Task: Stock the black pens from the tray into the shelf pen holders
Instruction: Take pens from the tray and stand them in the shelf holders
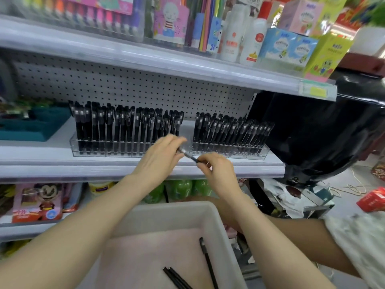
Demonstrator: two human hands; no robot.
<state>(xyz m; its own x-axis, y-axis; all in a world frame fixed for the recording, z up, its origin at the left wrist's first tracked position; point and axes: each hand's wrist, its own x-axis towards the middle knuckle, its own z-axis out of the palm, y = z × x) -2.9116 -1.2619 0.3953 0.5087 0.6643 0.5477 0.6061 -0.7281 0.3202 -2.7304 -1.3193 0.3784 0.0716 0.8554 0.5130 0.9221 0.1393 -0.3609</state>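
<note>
together the left hand (160,157) and right hand (216,170) pinch one black pen (188,155).

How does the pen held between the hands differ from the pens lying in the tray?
The held pen is up in front of the pen holders; the tray pens lie below in the tray. The held pen is pinched by the left hand and right hand; the tray pens are untouched. All are black and slim.
</note>
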